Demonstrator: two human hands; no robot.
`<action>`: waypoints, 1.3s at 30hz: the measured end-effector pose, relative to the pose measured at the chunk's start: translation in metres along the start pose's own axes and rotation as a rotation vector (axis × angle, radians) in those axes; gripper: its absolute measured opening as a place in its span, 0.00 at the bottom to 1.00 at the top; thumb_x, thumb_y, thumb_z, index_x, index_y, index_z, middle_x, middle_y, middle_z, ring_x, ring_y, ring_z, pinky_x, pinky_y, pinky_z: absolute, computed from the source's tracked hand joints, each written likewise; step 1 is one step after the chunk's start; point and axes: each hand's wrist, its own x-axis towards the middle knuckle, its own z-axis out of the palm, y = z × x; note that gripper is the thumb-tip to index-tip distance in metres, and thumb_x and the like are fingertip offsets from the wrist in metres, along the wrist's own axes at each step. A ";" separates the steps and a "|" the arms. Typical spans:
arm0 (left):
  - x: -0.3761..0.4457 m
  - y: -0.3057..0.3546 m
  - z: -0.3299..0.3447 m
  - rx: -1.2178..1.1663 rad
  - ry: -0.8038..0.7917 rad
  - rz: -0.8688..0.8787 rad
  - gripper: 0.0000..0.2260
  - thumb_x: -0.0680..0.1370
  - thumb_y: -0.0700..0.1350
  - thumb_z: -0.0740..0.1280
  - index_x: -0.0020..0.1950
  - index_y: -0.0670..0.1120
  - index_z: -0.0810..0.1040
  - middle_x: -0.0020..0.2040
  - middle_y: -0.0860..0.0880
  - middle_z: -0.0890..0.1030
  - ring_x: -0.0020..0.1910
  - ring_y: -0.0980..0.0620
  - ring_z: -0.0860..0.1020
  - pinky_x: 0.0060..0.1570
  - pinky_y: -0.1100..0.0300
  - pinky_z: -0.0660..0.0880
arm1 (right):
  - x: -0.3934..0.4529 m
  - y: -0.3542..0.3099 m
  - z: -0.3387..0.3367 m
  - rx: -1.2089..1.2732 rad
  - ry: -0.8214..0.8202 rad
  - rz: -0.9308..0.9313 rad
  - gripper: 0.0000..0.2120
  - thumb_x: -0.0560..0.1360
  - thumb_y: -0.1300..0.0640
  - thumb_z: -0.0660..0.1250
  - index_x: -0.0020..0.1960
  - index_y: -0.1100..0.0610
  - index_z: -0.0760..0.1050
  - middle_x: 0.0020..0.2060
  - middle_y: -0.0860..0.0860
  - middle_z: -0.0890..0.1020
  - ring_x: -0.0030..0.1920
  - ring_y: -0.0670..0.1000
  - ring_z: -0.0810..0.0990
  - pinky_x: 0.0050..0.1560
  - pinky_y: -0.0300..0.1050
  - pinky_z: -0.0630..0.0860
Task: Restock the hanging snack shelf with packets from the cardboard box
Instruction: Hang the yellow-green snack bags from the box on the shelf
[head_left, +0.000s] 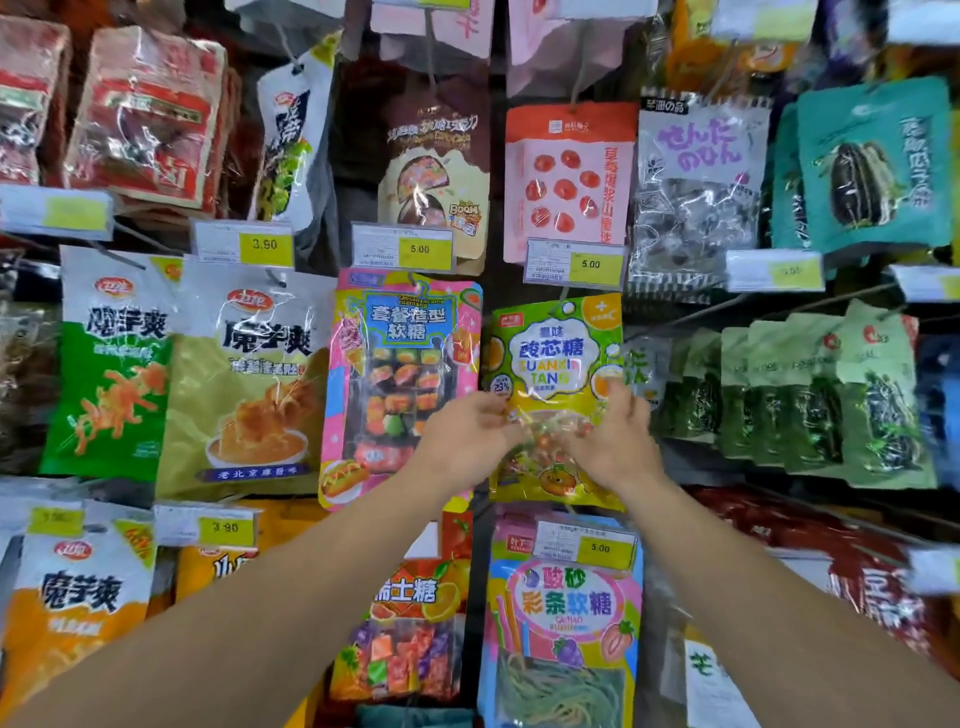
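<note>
Both hands, left hand (470, 434) and right hand (615, 441), pinch the lower sides of a green-and-yellow sweets packet (557, 364) marked "SUANXIN TANG", hanging mid-rack beneath a yellow price tag (574, 263) reading 5.00.

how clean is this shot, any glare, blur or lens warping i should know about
Head view: wide-angle warping bends the packet rows and price tags outward toward the edges; glare streaks cross the shiny red packets and the clear candy bag up top; the left hand and right hand are slightly motion-blurred on the green and yellow candy packet; corners look soft, and centre price tags stay readable.
</note>
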 end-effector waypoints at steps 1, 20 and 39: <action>-0.003 -0.001 -0.003 0.016 0.004 0.017 0.23 0.76 0.50 0.71 0.69 0.46 0.74 0.62 0.48 0.80 0.62 0.49 0.77 0.66 0.54 0.71 | -0.005 0.000 -0.001 -0.018 0.005 -0.009 0.42 0.74 0.44 0.71 0.78 0.51 0.51 0.73 0.58 0.59 0.67 0.66 0.71 0.64 0.57 0.70; -0.180 -0.084 -0.047 0.178 -0.167 0.109 0.21 0.75 0.48 0.70 0.68 0.46 0.76 0.65 0.47 0.80 0.62 0.48 0.78 0.61 0.59 0.71 | -0.267 -0.054 0.015 -0.186 -0.141 0.040 0.34 0.73 0.47 0.71 0.74 0.58 0.64 0.69 0.57 0.69 0.70 0.61 0.67 0.70 0.54 0.65; -0.477 -0.271 -0.136 0.423 -0.499 -0.359 0.21 0.77 0.52 0.67 0.70 0.48 0.74 0.62 0.43 0.81 0.60 0.42 0.79 0.55 0.55 0.72 | -0.587 -0.106 0.148 -0.123 -0.757 0.238 0.35 0.74 0.46 0.70 0.76 0.56 0.61 0.71 0.55 0.66 0.71 0.60 0.65 0.68 0.53 0.67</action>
